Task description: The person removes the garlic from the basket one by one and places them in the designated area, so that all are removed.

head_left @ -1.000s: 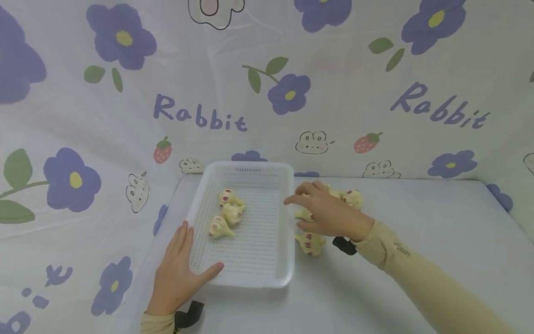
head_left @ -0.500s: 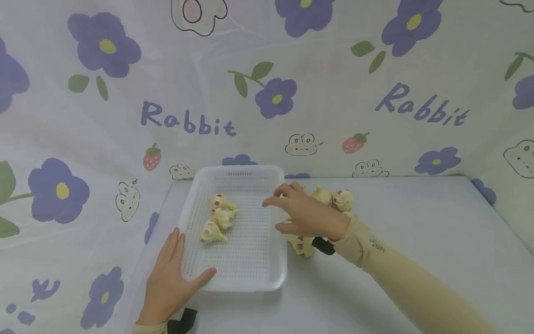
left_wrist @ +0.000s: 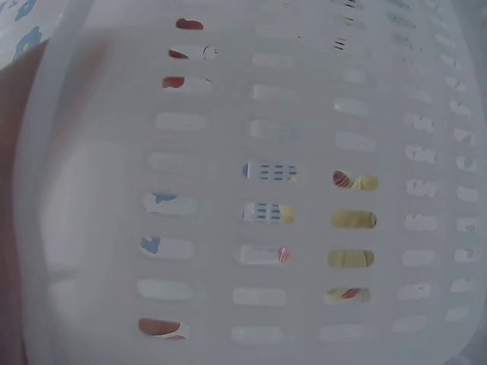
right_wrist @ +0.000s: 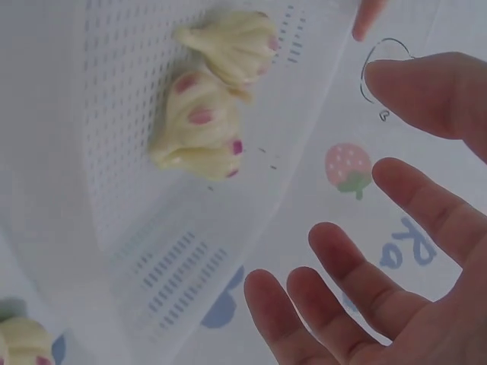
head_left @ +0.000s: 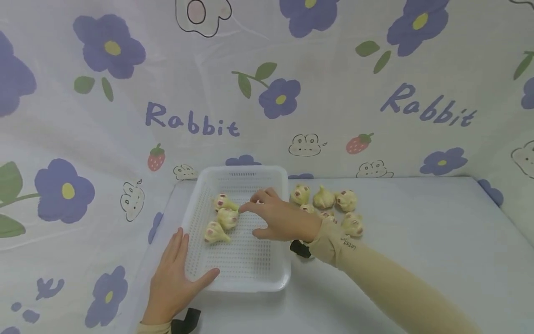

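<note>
A white perforated plastic basket (head_left: 250, 273) stands on the table with three pale garlic bulbs (head_left: 214, 233) clustered on the left of its floor. My left hand (head_left: 175, 273) rests against the basket's left rim, fingers straight, thumb stretched over the near edge. Over the right half of the basket is my right hand (head_left: 283, 218), palm down. The right wrist view shows its fingers (right_wrist: 434, 198) spread and apart from the thumb, with nothing between them. In the left wrist view the slotted basket wall (left_wrist: 213, 99) fills the picture, with yellow and maroon showing through some slots.
Several more garlic bulbs (head_left: 324, 198) lie on the table just right of the basket, some partly hidden by my right arm (head_left: 367, 260). A patterned cloth (head_left: 333, 83) hangs behind the white table (head_left: 425, 232).
My right hand has moved left from above the loose garlic bulbs to over the basket. My left hand stays at the rim. The three bulbs in the basket lie as before.
</note>
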A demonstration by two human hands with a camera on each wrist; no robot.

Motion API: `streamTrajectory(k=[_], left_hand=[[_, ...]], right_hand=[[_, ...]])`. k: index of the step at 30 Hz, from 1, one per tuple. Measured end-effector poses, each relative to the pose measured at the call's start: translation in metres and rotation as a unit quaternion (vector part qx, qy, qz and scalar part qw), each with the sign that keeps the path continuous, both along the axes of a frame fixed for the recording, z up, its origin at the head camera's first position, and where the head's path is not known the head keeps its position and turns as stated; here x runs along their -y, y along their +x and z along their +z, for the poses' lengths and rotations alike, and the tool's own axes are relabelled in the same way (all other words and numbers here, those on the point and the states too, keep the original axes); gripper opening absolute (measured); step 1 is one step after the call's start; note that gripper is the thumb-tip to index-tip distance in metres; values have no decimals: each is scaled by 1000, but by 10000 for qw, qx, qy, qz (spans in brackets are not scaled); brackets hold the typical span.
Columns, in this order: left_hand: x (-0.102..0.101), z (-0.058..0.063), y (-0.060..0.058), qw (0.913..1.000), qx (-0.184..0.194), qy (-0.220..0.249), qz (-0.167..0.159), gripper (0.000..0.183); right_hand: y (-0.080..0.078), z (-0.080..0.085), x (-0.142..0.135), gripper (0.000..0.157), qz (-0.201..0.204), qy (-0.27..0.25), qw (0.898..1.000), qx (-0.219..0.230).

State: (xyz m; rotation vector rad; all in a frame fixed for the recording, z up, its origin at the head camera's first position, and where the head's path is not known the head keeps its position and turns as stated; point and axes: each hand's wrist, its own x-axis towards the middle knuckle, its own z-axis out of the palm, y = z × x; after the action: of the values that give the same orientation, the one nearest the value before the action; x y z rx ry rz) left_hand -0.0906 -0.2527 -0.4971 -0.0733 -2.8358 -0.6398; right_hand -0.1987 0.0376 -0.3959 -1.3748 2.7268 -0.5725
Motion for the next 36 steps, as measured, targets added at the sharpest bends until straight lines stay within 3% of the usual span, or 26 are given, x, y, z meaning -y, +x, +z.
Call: streamTrajectory(k=[11,20,36], left_hand=[[1,0,0,9999,-134,42,-79,119],[2,-1,1,9996,-269,-3,-109,118],[4,-7,1,9975,-678,-12,-176,114]], right_hand=[[1,-12,32,50,-12,233,9997,-60],[-1,-24,59,47,237,93,9981,-570],[-7,-44,95,49,178,628,9953,-719]])
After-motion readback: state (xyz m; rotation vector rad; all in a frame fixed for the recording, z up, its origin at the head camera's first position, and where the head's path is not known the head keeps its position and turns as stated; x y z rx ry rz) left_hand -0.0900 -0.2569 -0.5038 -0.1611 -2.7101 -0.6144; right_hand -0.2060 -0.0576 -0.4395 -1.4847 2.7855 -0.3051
